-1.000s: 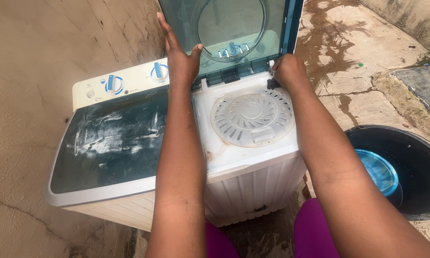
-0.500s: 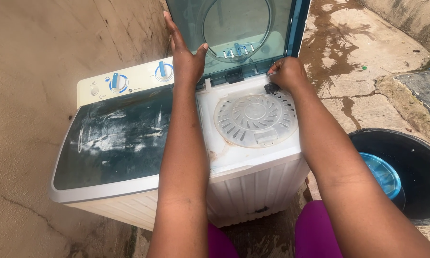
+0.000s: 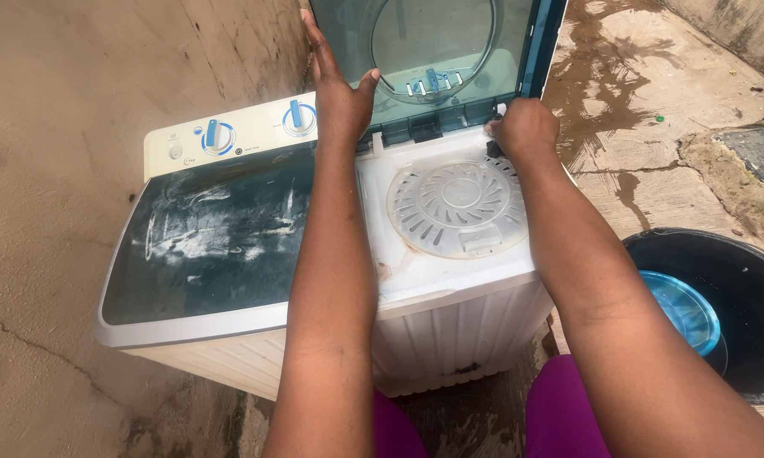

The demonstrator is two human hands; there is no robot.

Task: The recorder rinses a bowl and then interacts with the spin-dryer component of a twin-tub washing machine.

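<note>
raised translucent teal spinner lid [image 3: 437,51] cut off at top edge; small dark object under right hand [image 3: 526,127] mostly hidden.

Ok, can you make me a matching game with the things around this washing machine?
Things:
1. raised lid
2. slotted round cover
3. dark closed lid
4. black bucket

Descriptions:
A. streaked with white smears
B. held up by the left hand
C. on the ground, blue bowl inside
D. just below the right hand

Pairs: 1-B, 2-D, 3-A, 4-C
</note>
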